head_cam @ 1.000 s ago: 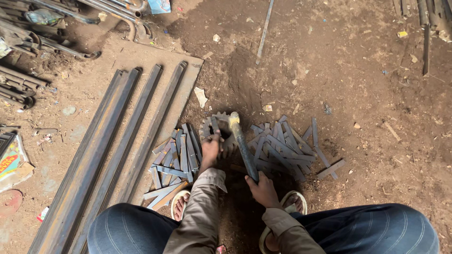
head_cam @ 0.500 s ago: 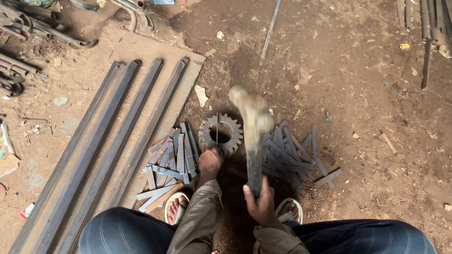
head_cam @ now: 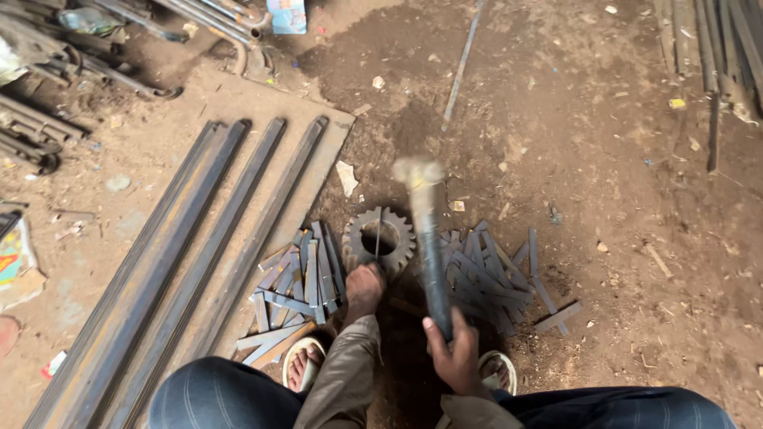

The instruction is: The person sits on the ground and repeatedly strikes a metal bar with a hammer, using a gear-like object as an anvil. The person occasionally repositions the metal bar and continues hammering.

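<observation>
My right hand (head_cam: 455, 355) grips the dark handle of a hammer (head_cam: 427, 238), whose blurred head is raised over the ground. My left hand (head_cam: 365, 289) holds a thin metal strip (head_cam: 378, 232) that lies across a toothed gear wheel (head_cam: 379, 239) lying flat on the dirt. A pile of short flat metal strips (head_cam: 300, 290) lies left of the gear. Another pile of such strips (head_cam: 497, 278) lies on its right, partly behind the hammer handle.
Long steel bars (head_cam: 191, 254) lie on a board (head_cam: 318, 127) at the left. Pipes and scrap (head_cam: 48, 87) fill the upper left; rods (head_cam: 715, 56) lie at the upper right. A thin rod (head_cam: 462, 63) lies on the dirt ahead. My sandalled feet (head_cam: 302, 367) flank the spot.
The hammer has gone from low, by the gear, to raised and blurred above it. My left hand has stayed at the gear with the strip.
</observation>
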